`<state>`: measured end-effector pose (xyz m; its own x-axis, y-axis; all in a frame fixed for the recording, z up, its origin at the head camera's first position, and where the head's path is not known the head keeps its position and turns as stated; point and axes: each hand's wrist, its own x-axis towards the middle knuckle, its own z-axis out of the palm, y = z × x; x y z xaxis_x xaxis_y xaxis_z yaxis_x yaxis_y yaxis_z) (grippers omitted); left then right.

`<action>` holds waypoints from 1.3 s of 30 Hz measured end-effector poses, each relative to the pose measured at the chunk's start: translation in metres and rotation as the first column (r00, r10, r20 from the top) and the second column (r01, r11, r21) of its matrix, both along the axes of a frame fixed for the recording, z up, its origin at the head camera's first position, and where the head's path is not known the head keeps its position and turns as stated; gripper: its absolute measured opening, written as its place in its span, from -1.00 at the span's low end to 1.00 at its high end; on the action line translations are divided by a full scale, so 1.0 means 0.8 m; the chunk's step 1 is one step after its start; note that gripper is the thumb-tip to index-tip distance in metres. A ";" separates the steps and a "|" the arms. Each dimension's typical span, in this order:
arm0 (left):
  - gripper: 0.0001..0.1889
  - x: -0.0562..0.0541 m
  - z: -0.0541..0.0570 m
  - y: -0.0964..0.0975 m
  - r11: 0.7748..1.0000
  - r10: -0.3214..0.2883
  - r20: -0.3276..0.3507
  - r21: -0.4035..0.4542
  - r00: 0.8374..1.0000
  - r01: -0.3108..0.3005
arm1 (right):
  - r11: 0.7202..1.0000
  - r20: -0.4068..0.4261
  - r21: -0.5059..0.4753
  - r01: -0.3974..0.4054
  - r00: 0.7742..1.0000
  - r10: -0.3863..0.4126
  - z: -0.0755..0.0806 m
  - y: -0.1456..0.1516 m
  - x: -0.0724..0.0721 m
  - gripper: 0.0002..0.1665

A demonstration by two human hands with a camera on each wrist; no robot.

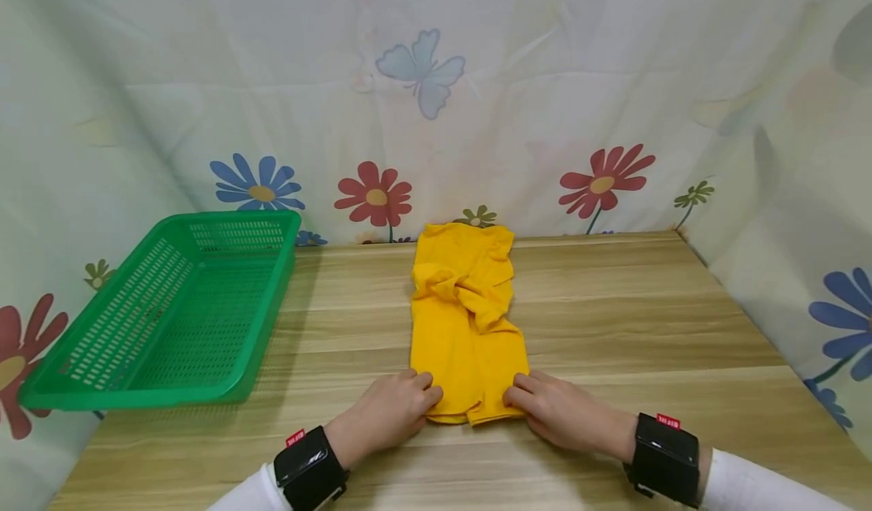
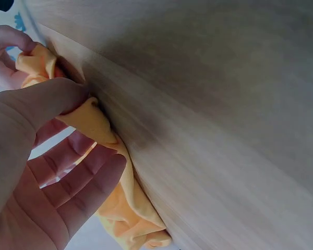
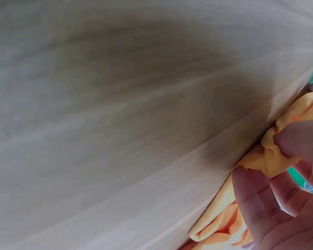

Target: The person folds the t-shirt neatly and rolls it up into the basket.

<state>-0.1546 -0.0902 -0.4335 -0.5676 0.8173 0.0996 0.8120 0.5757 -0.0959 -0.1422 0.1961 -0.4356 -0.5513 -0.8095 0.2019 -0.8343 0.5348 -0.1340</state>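
Note:
A yellow cloth garment [image 1: 446, 344] lies lengthwise on the table, with a bunched, twisted fold across its middle. At its near left corner my left hand [image 1: 391, 409] pinches the edge between thumb and fingers. My right hand [image 1: 565, 409] grips the near right corner in the same way. In the left wrist view the thumb of the left hand [image 2: 47, 135] presses the yellow fabric [image 2: 96, 122] against the fingers. The right wrist view has the right hand [image 3: 287, 187] pinching a gathered bit of the cloth [image 3: 268, 156] close to the tabletop.
A green plastic basket [image 1: 262, 337] with slotted sides stands at the left of the wooden table [image 1: 613, 306]. Behind the table hangs a pale curtain [image 1: 511, 117] printed with flowers and a butterfly. It also runs along both sides.

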 end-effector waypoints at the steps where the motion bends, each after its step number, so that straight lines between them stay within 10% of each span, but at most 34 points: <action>1: -0.84 0.000 0.000 0.000 1.000 -0.002 -0.004 -0.003 1.000 0.002 | 1.000 0.015 -0.008 0.001 1.000 -0.001 0.000 0.000 -0.001 -0.68; 9: -0.86 0.002 0.009 -0.002 0.999 -0.004 0.025 0.035 1.000 0.003 | 0.999 0.189 -0.041 0.029 0.982 -0.021 0.015 0.002 -0.005 -0.72; 21: -0.83 0.012 0.066 -0.012 0.991 0.018 0.290 0.121 0.957 -0.055 | 0.990 0.403 -0.143 0.013 0.914 0.046 0.059 0.004 -0.013 -0.75; 29: -0.86 -0.026 0.095 -0.012 0.982 0.027 0.266 0.174 0.963 -0.076 | 0.981 0.489 -0.162 0.107 0.872 -0.015 0.072 0.001 -0.050 -0.84; 39: -0.96 -0.076 0.084 -0.003 0.982 0.126 0.282 0.102 0.951 -0.161 | 0.978 0.479 -0.098 0.184 0.870 -0.116 0.058 -0.004 -0.092 -0.90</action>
